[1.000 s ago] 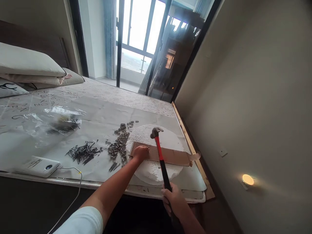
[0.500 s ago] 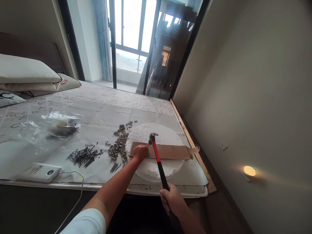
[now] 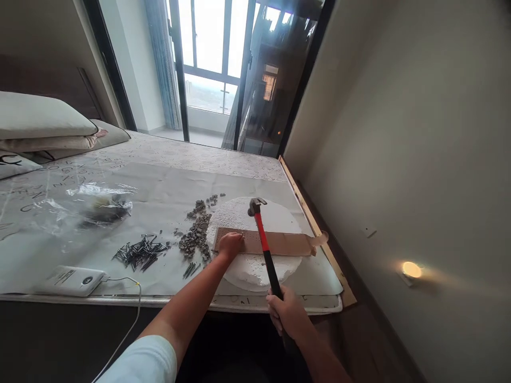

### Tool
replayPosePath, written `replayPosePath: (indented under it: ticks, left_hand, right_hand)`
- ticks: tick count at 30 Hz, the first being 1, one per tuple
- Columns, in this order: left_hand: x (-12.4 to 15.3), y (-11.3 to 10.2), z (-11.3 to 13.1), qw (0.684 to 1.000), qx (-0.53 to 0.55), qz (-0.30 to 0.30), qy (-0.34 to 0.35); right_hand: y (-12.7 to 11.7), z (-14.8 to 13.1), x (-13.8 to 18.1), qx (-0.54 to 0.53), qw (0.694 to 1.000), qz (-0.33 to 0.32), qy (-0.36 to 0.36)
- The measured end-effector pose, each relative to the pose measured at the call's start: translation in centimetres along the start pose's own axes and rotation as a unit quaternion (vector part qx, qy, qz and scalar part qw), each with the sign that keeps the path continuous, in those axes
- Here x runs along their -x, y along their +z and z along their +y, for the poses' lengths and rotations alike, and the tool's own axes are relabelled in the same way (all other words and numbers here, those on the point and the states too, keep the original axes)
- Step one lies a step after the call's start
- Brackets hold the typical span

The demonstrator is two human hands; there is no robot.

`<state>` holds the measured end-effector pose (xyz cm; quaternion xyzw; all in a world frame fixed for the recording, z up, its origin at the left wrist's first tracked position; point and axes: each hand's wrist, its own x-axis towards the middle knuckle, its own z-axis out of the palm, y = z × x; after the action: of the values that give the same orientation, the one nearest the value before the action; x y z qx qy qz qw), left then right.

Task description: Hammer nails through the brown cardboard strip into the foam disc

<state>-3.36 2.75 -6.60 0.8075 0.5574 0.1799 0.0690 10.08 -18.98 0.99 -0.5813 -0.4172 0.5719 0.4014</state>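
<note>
My right hand (image 3: 286,315) is closed round the black grip of a red-and-black hammer (image 3: 264,247), whose steel head is raised above a brown cardboard strip (image 3: 279,243). The strip lies across a round white foam disc (image 3: 255,266) on the bed. My left hand (image 3: 230,245) rests on the strip's left end with fingers pinched together; whatever they hold is too small to make out.
A pile of dark nails (image 3: 139,251), a heap of small grey bits (image 3: 195,236), a few loose nails (image 3: 189,271), a clear plastic bag (image 3: 96,205) and a white power bank (image 3: 72,280) with cable lie on the paper-covered bed. Pillows (image 3: 43,119) sit far left. A wall is on the right.
The hammer head dropped to the cardboard strip half a second ago and has now risen again. My left hand has stayed on the strip's left end.
</note>
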Motion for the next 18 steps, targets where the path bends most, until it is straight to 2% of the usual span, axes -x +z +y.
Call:
replayPosePath:
  ticks: [5,11,18]
  left_hand:
    - [0.0,0.1,-0.2,1.000,-0.001,-0.001,0.002]
    - [0.1,0.3,-0.3,1.000,0.020,0.006,-0.007]
    - [0.2,0.3,-0.4,0.997,0.066,0.013,-0.024]
  right_hand:
    - [0.4,1.6,-1.0,0.009,0.996,-0.018,0.081]
    - [0.0,0.7,0.2,-0.005,1.000,0.014,0.010]
    - [-0.3,0.1,0.3,-0.009,0.999,-0.017,0.036]
